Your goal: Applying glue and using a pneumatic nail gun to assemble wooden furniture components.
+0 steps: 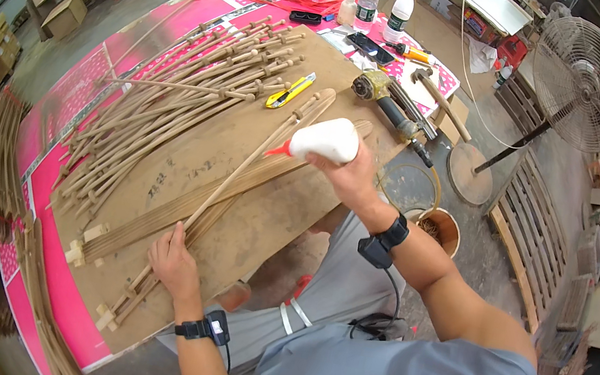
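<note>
In my right hand [350, 178] is a white squeeze bottle [327, 139], tilted so that its red nozzle points down and left, close above a wooden rod. My left hand [175, 262] is closed on that thin wooden rod [231, 178] near its lower end. The rod slants up and right across the brown board [263, 217]. Long flat wooden strips [149, 224] lie beneath and beside it, with small pale blocks [96, 233] at their near left ends. Just beyond the rod's far end rests a yellow box cutter [290, 91].
Many knobbed wooden rods [170, 104] are heaped on the left. A nail gun [390, 107], hammer [441, 102], phone [370, 48] and bottles [399, 14] lie or stand at the back right. To the right are a standing fan [586, 92] and a bucket [446, 233].
</note>
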A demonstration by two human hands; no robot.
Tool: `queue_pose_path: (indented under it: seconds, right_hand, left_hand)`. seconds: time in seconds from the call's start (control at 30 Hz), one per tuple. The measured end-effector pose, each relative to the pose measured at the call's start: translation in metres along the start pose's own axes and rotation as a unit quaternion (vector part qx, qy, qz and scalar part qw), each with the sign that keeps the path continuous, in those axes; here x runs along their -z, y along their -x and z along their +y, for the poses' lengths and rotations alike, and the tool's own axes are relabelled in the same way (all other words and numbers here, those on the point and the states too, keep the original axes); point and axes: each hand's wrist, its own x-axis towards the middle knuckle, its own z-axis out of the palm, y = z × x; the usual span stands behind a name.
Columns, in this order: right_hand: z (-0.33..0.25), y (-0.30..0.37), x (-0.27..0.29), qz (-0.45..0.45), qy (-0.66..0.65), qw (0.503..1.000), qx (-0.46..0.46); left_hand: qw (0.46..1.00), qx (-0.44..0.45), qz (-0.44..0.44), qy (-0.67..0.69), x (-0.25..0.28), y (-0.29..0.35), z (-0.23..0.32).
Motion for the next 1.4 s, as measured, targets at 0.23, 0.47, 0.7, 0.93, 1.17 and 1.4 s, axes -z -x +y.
queue_pose_path:
  seconds: [0.23, 0.47, 0.7, 0.93, 1.17, 1.4]
  right_hand:
    - [-0.007, 0.033, -0.039, -0.084, 0.018, 0.996, -0.003]
    - [-0.003, 0.034, -0.057, -0.118, 0.062, 0.990, 0.054]
    - [0.000, 0.033, -0.061, -0.142, 0.112, 0.979, 0.099]
    - [0.000, 0.031, -0.061, -0.157, 0.103, 0.974, 0.128]
    - [-0.002, 0.032, -0.058, -0.191, 0.148, 0.953, 0.182]
    - [-0.023, 0.042, -0.050, -0.246, 0.126, 0.950, 0.149]
  left_hand:
    - [1.000, 0.012, 0.000, 0.013, -0.001, 0.002, -0.003]
    - [1.000, 0.008, 0.013, 0.009, 0.001, -0.001, 0.003]
    - [1.000, 0.022, 0.008, 0.006, 0.001, 0.002, 0.001]
    - [0.999, 0.029, 0.009, 0.009, 0.002, 0.000, 0.004]
    - [0.999, 0.012, 0.031, 0.006, -0.001, -0.002, 0.004]
    - [0.999, 0.017, 0.034, 0.008, -0.001, -0.001, 0.004]
